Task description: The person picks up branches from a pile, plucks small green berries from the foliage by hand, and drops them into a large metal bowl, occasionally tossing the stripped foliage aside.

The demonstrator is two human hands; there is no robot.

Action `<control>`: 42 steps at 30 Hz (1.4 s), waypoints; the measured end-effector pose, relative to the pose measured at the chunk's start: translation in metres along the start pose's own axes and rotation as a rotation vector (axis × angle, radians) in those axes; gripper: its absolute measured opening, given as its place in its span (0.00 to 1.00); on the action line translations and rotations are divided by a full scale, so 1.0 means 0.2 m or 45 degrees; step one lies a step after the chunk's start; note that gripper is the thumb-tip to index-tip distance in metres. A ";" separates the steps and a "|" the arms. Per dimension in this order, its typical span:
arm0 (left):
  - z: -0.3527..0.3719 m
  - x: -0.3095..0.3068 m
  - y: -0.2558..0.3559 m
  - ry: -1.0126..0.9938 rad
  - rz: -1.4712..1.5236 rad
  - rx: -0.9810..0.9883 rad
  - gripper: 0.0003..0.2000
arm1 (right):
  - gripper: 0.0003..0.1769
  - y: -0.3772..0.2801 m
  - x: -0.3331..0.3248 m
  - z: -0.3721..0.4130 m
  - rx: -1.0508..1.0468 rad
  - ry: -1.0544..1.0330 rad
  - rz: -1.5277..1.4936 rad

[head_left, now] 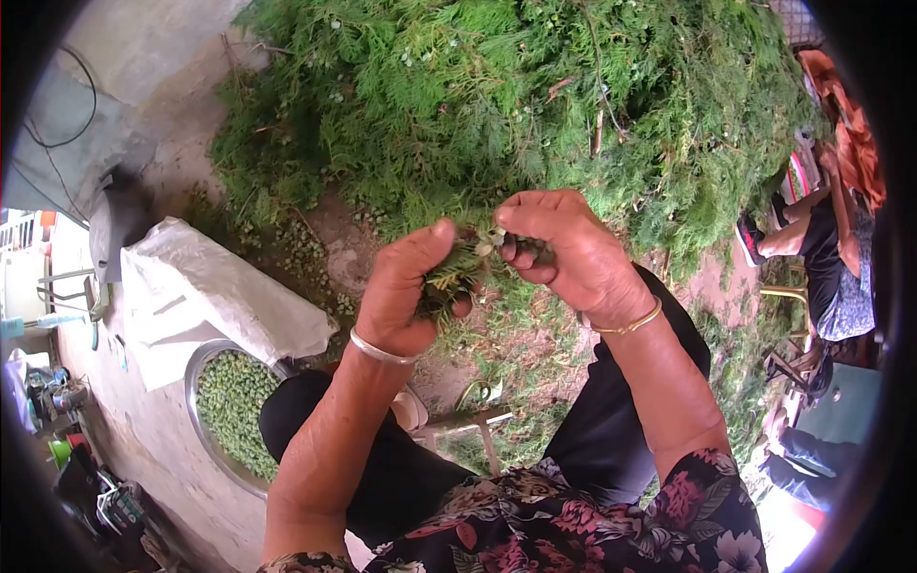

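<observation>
OK, your left hand (394, 291) is curled around a green sprig (453, 275) mid-frame, likely steadying it with the tip exposed. Your right hand (583, 253) is just beside it, fingertips bunched near pale bits (488, 241); can't tell if they grip. Basin (192, 396) of small green pieces (234, 406) sits lower left, probably for easy reach; leafy pile (497, 105) fills the top. Your left palm hides part of the sprig. White sack (215, 286) and your knee (287, 411) overlap the basin. Person (844, 215) at right edge is cut off.
</observation>
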State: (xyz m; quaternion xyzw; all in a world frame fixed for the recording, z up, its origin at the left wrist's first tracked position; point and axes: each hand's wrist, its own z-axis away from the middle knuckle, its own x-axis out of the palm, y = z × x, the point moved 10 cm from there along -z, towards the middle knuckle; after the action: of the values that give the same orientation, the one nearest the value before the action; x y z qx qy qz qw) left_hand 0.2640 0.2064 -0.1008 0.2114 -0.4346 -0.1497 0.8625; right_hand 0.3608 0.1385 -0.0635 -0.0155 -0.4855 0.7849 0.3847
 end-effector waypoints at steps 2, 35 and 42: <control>0.01 0.04 0.00 -0.107 -0.148 0.033 0.14 | 0.07 0.01 0.01 0.00 0.006 -0.005 -0.004; 0.05 -0.18 0.33 -0.315 -0.047 1.212 0.04 | 0.15 -0.20 1.07 0.31 -0.878 -0.332 0.460; 0.02 0.01 0.04 -0.120 0.242 -0.056 0.12 | 0.18 -0.36 0.43 0.31 -1.350 0.249 1.503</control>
State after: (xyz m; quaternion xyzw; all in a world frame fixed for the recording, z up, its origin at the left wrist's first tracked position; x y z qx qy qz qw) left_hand 0.2629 0.2113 -0.0932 0.1432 -0.4893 -0.0864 0.8559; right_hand 0.3179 0.1625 0.0546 -0.5196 -0.6696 0.5188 -0.1121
